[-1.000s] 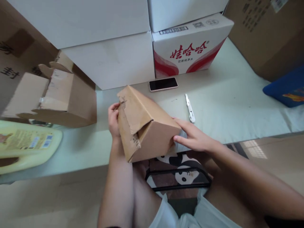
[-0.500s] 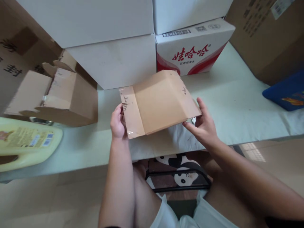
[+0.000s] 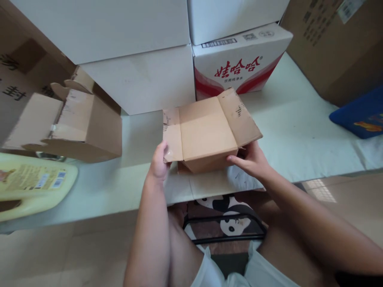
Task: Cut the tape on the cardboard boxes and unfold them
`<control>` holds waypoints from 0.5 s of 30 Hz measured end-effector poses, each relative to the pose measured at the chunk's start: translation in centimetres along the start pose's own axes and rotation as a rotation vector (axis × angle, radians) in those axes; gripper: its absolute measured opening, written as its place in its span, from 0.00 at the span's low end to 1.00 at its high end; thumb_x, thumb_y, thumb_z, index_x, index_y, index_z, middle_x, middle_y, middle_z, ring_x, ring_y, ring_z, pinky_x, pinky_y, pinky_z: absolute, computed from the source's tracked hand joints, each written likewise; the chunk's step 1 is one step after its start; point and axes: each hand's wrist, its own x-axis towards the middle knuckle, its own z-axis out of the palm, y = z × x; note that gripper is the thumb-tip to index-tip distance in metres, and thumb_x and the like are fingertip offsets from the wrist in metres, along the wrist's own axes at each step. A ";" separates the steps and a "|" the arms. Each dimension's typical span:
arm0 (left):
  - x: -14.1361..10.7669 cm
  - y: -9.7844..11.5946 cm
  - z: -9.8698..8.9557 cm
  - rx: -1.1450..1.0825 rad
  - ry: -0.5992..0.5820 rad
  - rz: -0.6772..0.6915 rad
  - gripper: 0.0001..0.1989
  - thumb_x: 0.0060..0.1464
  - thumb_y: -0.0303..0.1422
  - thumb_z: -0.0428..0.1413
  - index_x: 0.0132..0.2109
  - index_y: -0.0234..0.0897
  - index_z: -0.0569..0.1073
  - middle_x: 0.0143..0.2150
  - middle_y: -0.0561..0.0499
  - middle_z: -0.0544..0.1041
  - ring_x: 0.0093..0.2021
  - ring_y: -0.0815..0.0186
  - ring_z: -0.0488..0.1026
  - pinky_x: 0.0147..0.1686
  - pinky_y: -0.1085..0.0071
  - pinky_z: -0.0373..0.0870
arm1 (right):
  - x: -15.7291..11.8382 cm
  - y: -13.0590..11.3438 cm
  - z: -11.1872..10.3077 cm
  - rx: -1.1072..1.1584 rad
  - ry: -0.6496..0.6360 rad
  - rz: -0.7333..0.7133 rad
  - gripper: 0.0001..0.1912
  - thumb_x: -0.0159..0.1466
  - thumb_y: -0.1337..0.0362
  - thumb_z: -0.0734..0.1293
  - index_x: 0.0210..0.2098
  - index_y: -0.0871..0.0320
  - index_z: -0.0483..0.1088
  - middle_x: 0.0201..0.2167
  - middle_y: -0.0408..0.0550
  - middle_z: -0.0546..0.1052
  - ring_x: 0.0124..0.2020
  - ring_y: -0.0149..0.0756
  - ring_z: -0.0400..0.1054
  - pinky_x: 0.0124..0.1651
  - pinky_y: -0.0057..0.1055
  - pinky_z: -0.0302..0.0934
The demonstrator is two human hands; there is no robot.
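Observation:
A brown cardboard box (image 3: pixel 208 127) with flaps spread at its left and right is between my hands, over the front part of the covered table (image 3: pixel 140 175). My left hand (image 3: pixel 160 161) pinches the lower corner of the left flap, thumb on top. My right hand (image 3: pixel 249 159) grips the box's right front corner under the right flap, its thumb along the front side. Some of the right fingers are hidden beneath the flap. Below the flaps the front side of the box shows.
An open cardboard box (image 3: pixel 101 127) stands at the left, behind a pale yellow bottle (image 3: pixel 38 185). White boxes (image 3: pixel 143 79) and a red-and-white carton (image 3: pixel 239 71) line the back. On the right are a large brown box (image 3: pixel 338 52) and a blue object (image 3: pixel 359 115).
The cardboard box has tilted, so its front side now shows and its right flap stands out more. My left hand has moved right and slightly down, onto the flap's lower corner.

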 end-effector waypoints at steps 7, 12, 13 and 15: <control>-0.8 0.7 -0.3 0.131 -0.134 -0.119 0.20 0.46 0.50 0.62 0.28 0.36 0.73 0.17 0.52 0.69 0.14 0.69 0.62 0.13 0.72 0.53 | 0.1 -1.1 -0.7 0.163 0.226 0.265 0.23 0.59 0.41 0.66 0.27 0.56 0.72 0.25 0.47 0.76 0.31 0.43 0.74 0.34 0.37 0.70; 0.5 0.9 -1.2 0.104 -0.050 0.040 0.17 0.52 0.46 0.55 0.39 0.37 0.77 0.29 0.47 0.77 0.28 0.64 0.74 0.27 0.69 0.70 | 0.0 -1.9 -1.1 0.344 0.270 0.288 0.17 0.56 0.46 0.70 0.31 0.54 0.73 0.26 0.46 0.77 0.33 0.44 0.75 0.35 0.37 0.70; 0.7 0.7 -1.3 0.151 -0.006 0.140 0.14 0.49 0.41 0.58 0.41 0.38 0.77 0.35 0.47 0.79 0.37 0.62 0.77 0.36 0.68 0.73 | -0.1 -2.1 -1.3 0.371 0.246 0.284 0.17 0.56 0.46 0.70 0.31 0.54 0.73 0.26 0.47 0.77 0.34 0.45 0.76 0.36 0.38 0.71; 0.7 0.2 -1.3 0.260 0.022 0.302 0.14 0.44 0.34 0.64 0.41 0.39 0.77 0.42 0.47 0.80 0.48 0.61 0.76 0.50 0.66 0.72 | -0.2 -2.5 -1.6 0.424 0.192 0.283 0.17 0.56 0.46 0.70 0.31 0.53 0.73 0.25 0.47 0.77 0.35 0.47 0.77 0.36 0.39 0.71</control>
